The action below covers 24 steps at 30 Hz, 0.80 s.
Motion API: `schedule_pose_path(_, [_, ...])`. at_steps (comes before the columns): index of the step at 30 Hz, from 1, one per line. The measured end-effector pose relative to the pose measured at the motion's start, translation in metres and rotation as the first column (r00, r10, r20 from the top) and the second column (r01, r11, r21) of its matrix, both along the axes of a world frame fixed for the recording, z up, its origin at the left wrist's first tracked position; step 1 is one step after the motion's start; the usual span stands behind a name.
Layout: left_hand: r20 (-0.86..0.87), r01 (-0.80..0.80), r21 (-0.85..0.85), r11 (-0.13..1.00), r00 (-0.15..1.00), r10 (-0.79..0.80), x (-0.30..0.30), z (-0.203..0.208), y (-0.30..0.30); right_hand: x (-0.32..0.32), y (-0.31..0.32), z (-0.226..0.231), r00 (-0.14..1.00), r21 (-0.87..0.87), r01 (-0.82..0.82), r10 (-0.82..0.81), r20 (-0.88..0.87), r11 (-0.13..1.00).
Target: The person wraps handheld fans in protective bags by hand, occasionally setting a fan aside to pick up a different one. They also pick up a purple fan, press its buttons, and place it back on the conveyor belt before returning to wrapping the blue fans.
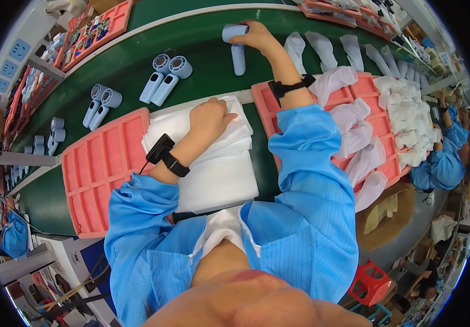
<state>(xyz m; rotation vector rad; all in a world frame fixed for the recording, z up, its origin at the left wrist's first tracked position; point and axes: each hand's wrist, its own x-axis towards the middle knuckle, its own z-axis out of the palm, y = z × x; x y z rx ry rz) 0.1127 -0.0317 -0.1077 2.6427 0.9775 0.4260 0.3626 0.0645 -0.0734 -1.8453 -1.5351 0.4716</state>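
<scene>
At the far side of the green belt, my right hand (256, 37) is closed around the round head of a light-blue handheld fan (235, 32). A light-blue handle (238, 60) points toward me below it; whether it belongs to the same fan I cannot tell. My left hand (207, 121) lies on a stack of thin white bags (218, 182), fingers curled against a rumpled top bag (235, 140). Its fingertips are partly hidden. Left of the held fan, a pair of similar fans (164, 90) lies on the belt, with another pair (98, 111) farther left.
A pink divided tray (101, 169) lies left of the stack. On the right, another pink tray (374, 106) carries several white-wrapped pieces (371, 144). More wrapped pieces (322, 49) lie on the green belt (207, 49). A red stool (370, 283) and co-workers in blue (442, 163) are nearby.
</scene>
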Motion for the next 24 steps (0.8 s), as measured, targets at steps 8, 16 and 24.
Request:
schedule_pose_path(8, [0.414, 0.152, -0.646, 0.748, 0.893, 0.176, -0.046, -0.016, 0.042, -0.021, -0.054, 0.022, 0.956, -0.117, 0.072, -0.035, 0.291, 0.99])
schedule_pose_path(16, [0.58, 0.251, -0.619, 0.744, 0.785, 0.218, -0.078, 0.015, 0.059, -0.061, -0.103, 0.088, 0.857, 0.342, -0.165, 0.306, -0.414, 0.925])
schedule_pose_path(24, [0.684, 0.31, -0.673, 0.672, 0.606, 0.406, -0.11, 0.041, 0.066, -0.095, -0.083, 0.078, 0.766, 0.334, -0.509, 0.594, -0.245, 0.793])
